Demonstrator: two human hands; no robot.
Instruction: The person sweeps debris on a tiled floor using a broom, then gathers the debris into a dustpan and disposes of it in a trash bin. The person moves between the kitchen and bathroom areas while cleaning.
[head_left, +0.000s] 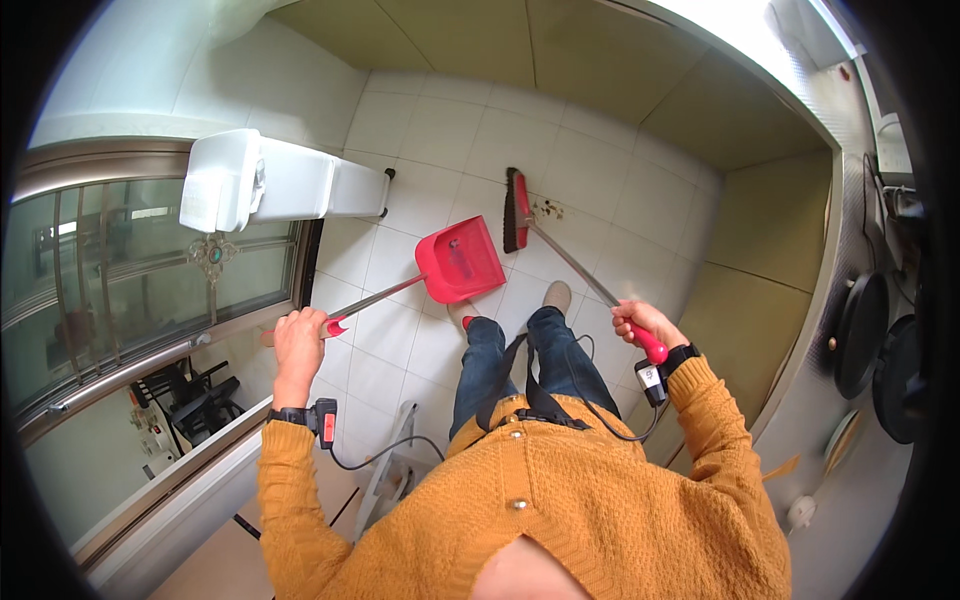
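My left hand (298, 337) grips the upper end of the handle of a red long-handled dustpan (469, 262). The pan rests on the floor beside my foot, its wide edge facing the broom, with a few dark marks inside. In my right hand (641, 322) is the red grip of a broom with a metal shaft (574, 262). Its red head with dark bristles (512, 210) is at the floor, apart from the pan's edge. A small patch of brown debris (551, 209) lies on the tiles, on the far side of the broom head from the dustpan.
A slim white bin (292, 180) on dark feet stands at the left, by a sliding glass door (165, 262). Olive cabinets (600, 60) border the white tiled floor (427, 142) at the top and right. Dark pans (861, 334) sit at the far right. A grey step ladder (386, 465) is near my left side.
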